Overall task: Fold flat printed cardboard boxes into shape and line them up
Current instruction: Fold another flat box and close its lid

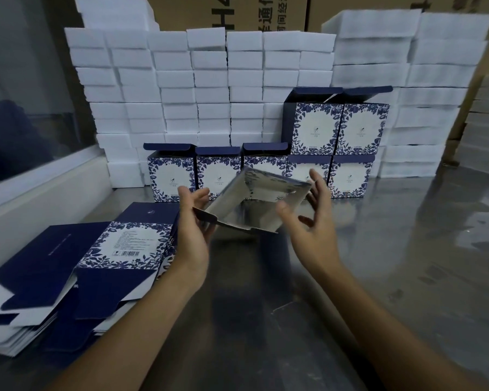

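I hold a half-opened printed box (pixel 254 201) above the table, its silvery inside facing me. My left hand (pixel 192 230) grips its left edge, thumb on top and fingers curled beneath a flap. My right hand (pixel 314 238) straddles the box's right wall with fingers spread and straight, thumb on the inner side. A stack of flat blue floral boxes (pixel 68 272) lies at the lower left. Folded boxes (pixel 171 176) stand in a row behind my hands with lids up. Two more folded boxes (pixel 314 128) sit on top of the row's right end.
White foam blocks (pixel 209 80) are piled into a wall behind the folded boxes, with taller piles (pixel 424 94) at the right. The shiny metal table (pixel 393 277) stretches to the right. A white ledge under a window (pixel 40 198) runs along the left.
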